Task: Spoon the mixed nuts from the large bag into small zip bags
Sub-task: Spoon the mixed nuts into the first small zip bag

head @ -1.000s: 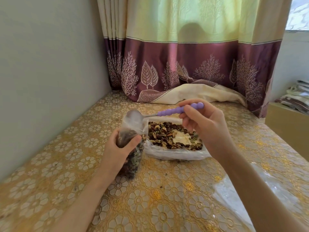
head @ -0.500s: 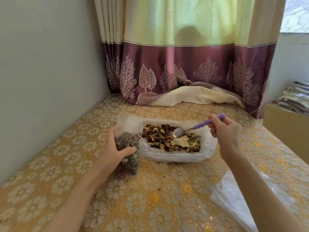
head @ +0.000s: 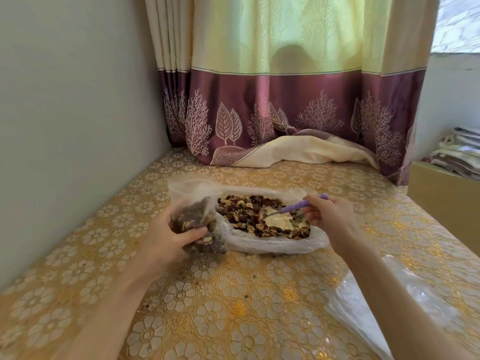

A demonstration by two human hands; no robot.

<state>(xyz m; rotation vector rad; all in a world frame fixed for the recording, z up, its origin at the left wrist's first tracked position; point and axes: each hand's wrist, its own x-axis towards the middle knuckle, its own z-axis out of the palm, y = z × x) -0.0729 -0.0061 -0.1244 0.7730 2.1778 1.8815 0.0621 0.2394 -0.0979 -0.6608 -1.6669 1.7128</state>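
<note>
Head view of a table (head: 233, 302) covered with a glossy gold cloth embossed with flowers, set into a corner: a plain grey wall (head: 72, 105) fills the upper left of the frame, and a curtain (head: 285, 87) — pale yellow-green above, satiny plum below with pale tree and leaf motifs — spans the upper centre, its cream hem pooled on the tabletop. At centre lies the large bag (head: 272, 244), thin crinkled clear plastic spread open and flat, holding the mixed nuts (head: 249, 216), a lumpy brown, tan and green layer scraped away around a bare pale patch. The right hand (head: 330, 216), right of centre, pinches the ribbed lilac handle of the spoon (head: 298, 205); its metal bowl dips into that bare patch and is partly hidden among the nuts. Just left of the large bag, the left hand (head: 168, 235) wraps fingers and thumb around the small zip bag (head: 200, 224), bulging with nuts, its clear mouth standing open above. Loose clear plastic (head: 376, 302) lies crumpled at lower right, partly crossed by the right forearm. Folded cloths (head: 459, 152) are stacked on a box at the right edge.
</note>
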